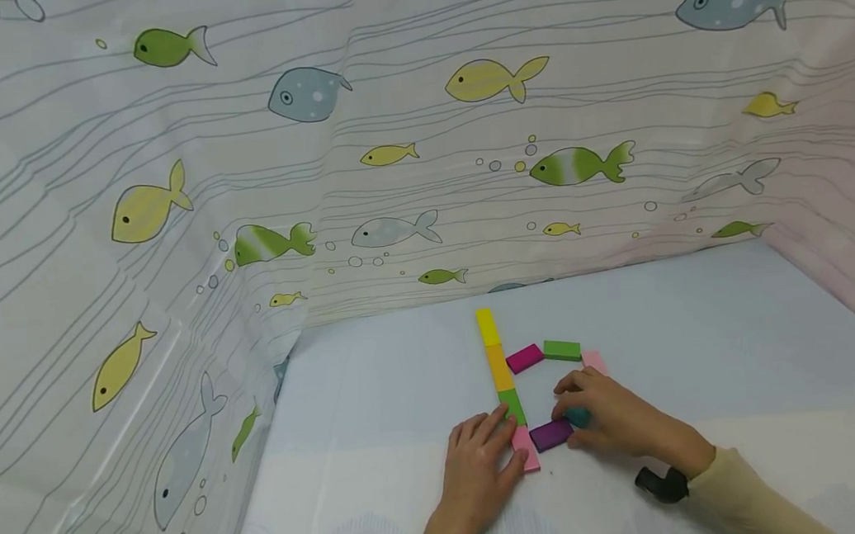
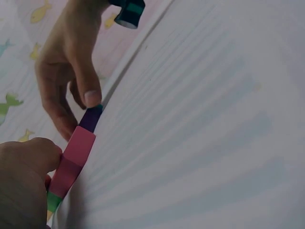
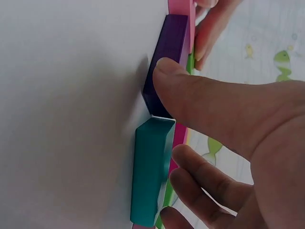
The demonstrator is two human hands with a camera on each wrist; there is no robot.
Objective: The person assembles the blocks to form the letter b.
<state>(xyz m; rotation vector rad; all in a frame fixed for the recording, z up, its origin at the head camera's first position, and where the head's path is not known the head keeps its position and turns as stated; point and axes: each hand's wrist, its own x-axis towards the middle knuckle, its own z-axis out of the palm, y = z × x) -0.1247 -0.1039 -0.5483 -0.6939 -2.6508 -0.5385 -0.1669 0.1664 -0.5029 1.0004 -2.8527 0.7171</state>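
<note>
Coloured blocks form a closed outline on the table, with a straight row on its left. My left hand (image 1: 479, 466) rests at the lower row, its fingers touching the green block (image 1: 510, 408) and the pink block (image 1: 525, 449). My right hand (image 1: 616, 415) pinches the purple block (image 1: 551, 434) by its right end, thumb on the near side. The teal block (image 3: 152, 171) lies end to end with the purple one, partly under that hand in the head view. Another pink block (image 1: 594, 361) shows just beyond my right fingers.
A yellow block (image 1: 487, 327) and an orange block (image 1: 500, 368) continue the row upward. A magenta block (image 1: 525, 358) and another green block (image 1: 562, 350) make the outline's far side. A fish-patterned curtain (image 1: 407, 194) stands behind and left of the white table (image 1: 361, 387).
</note>
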